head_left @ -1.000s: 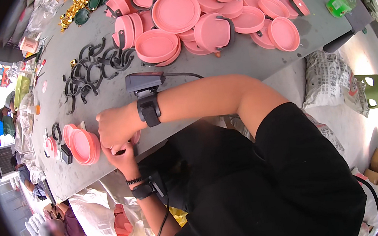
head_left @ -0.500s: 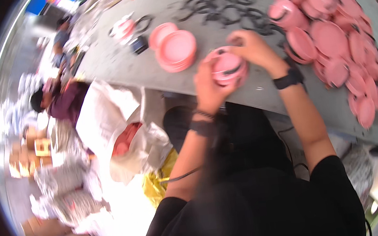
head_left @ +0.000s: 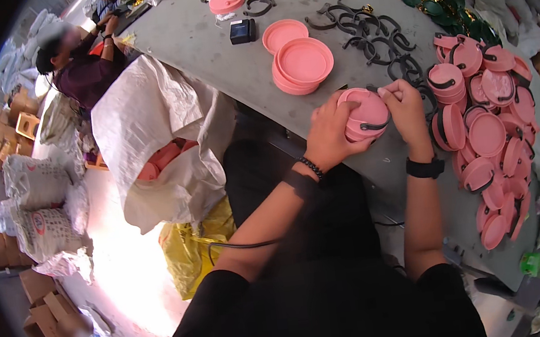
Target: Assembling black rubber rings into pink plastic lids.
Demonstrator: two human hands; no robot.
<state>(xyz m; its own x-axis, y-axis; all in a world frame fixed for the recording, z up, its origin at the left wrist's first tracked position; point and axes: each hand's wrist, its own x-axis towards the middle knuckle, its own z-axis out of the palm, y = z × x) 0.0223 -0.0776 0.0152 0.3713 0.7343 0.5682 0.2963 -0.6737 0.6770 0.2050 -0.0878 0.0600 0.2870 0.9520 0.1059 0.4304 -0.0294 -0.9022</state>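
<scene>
A round pink plastic lid (head_left: 364, 106) is gripped at its left side by my left hand (head_left: 331, 136), thumb across its top and fingers round the rim. It is held over the table's front edge. A curved black handle (head_left: 372, 127) crosses the lid's near side. My right hand (head_left: 407, 111) pinches at the far right of the lid, where the handle's other end shows; the fingertips partly hide it. Just left of my hands, shallow pink lids (head_left: 304, 61) are stacked without handles. Loose black handles (head_left: 371, 32) lie spread beyond my right hand.
Pink lids with black handles (head_left: 487, 136) are heaped on the right of the grey table (head_left: 217, 54). A small black box (head_left: 242, 32) sits at the back left. An open white sack (head_left: 143, 109) holding pink pieces stands left. A co-worker (head_left: 82, 67) sits far left.
My view has swung, shifting the table's contents. The lid stays in my left hand, turned a little. My right hand has closed from a looser hold above the lid to a pinch at its right edge.
</scene>
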